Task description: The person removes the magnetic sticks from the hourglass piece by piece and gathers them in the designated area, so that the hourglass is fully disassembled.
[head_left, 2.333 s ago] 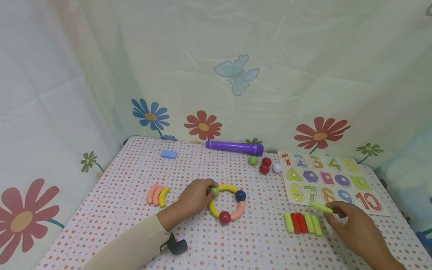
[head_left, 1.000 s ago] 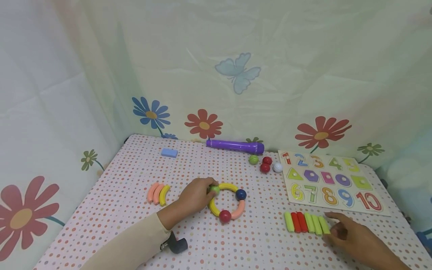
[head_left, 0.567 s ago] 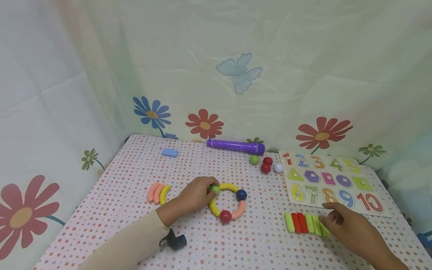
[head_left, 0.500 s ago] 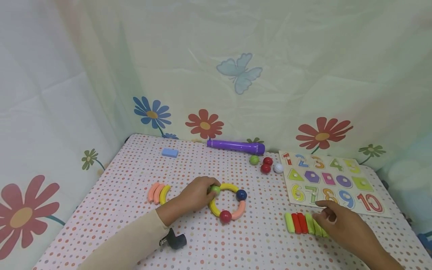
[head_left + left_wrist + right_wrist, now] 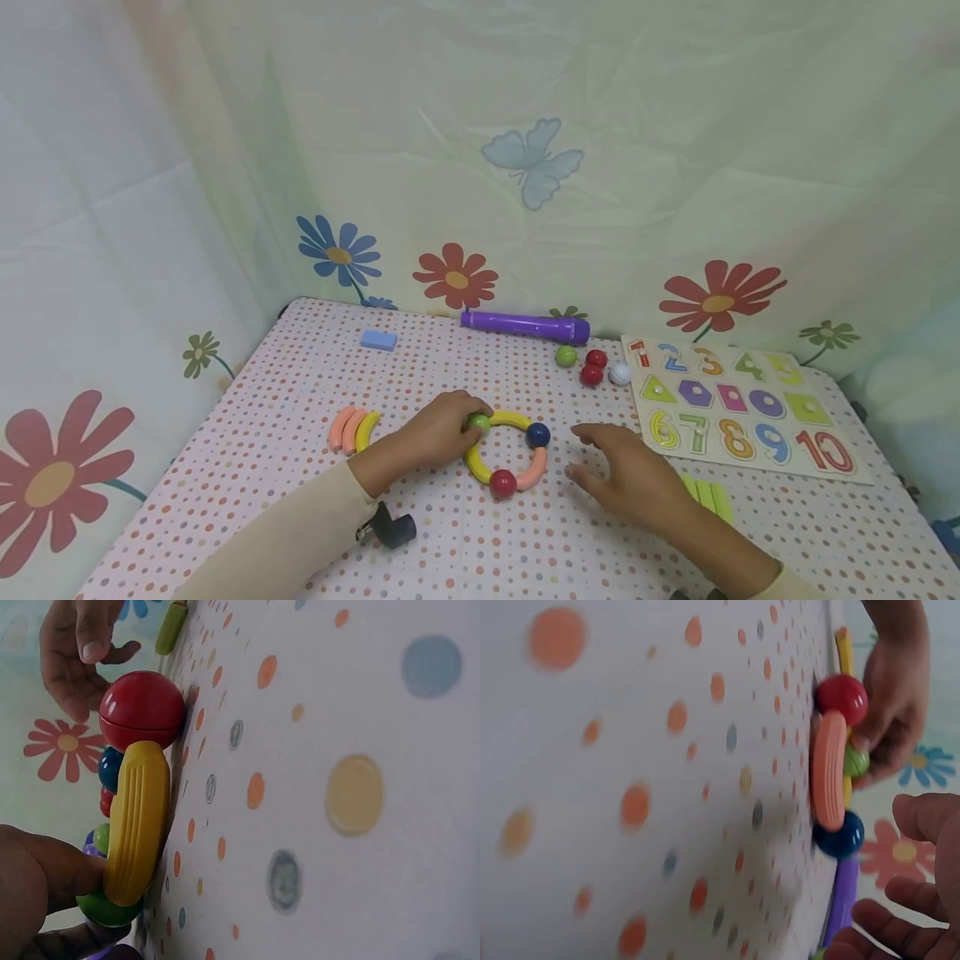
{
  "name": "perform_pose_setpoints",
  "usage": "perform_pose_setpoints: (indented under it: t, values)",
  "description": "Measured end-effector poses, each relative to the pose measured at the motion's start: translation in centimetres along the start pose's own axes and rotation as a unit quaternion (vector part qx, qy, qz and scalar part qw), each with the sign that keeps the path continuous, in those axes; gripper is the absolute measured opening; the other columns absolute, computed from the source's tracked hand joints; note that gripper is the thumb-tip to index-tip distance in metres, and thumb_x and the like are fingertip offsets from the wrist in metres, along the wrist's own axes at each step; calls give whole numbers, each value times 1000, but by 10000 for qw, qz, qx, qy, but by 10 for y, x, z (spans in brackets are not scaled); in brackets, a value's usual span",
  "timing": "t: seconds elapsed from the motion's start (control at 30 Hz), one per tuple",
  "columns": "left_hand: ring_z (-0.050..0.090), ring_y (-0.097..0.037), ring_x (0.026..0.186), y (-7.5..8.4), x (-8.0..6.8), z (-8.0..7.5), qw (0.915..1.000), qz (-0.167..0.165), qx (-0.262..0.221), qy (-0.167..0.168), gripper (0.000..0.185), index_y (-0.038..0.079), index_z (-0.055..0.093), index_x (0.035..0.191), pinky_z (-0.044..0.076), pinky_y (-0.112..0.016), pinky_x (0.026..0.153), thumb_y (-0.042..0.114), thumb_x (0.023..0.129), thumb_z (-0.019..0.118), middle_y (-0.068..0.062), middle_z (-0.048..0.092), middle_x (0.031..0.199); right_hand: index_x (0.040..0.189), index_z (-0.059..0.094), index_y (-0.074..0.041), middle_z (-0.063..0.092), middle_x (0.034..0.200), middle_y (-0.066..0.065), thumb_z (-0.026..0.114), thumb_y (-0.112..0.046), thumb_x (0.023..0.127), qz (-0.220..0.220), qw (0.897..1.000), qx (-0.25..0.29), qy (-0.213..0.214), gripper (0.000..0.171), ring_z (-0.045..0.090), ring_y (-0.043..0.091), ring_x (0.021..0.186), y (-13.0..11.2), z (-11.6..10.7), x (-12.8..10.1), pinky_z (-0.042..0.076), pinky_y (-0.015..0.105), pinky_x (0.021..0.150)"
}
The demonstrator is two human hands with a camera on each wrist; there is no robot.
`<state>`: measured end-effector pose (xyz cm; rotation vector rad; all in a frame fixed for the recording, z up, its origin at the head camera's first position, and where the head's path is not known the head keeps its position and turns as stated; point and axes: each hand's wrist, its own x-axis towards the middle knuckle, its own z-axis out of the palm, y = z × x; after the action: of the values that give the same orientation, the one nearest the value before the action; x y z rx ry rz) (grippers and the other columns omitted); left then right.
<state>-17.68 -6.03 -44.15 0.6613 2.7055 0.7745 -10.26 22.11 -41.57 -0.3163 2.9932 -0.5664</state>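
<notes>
A toy ring [image 5: 506,452] lies on the dotted tablecloth, built of yellow and pink curved pieces joined by balls. My left hand [image 5: 450,427] pinches its green ball [image 5: 478,422] at the upper left. In the left wrist view my thumb [image 5: 52,874] presses by the green ball [image 5: 105,907], below the yellow piece [image 5: 135,825] and red ball [image 5: 142,709]. My right hand [image 5: 618,471] hovers just right of the ring, fingers spread and holding nothing. The right wrist view shows the pink piece [image 5: 829,769] and blue ball [image 5: 840,836] close ahead. Green sticks [image 5: 708,496] peek out behind my right wrist.
A number puzzle board [image 5: 738,408] lies at the right. A purple tube [image 5: 523,326] and three loose balls [image 5: 596,367] sit near the curtain. Spare curved pieces [image 5: 352,431] lie left of the ring, a blue block [image 5: 377,340] farther back, and a small black object [image 5: 390,529] by my left sleeve.
My right hand has left the row of sticks and swung left toward the ring, now covering most of that row. My left hand has kept its hold on the green ball.
</notes>
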Motion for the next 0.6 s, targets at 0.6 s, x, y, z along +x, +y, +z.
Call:
perform_pose_setpoints:
  t: [0.6]
  values:
    - [56, -11, 99, -7, 3, 0, 9994, 299, -185, 61, 29, 18, 70, 125, 51, -27, 83, 25, 96, 73, 3, 64, 114, 145, 50, 2, 47, 147, 26, 60, -83, 81, -75, 9990, -439, -99, 107, 46, 42, 135, -61, 44, 25, 53, 60, 90]
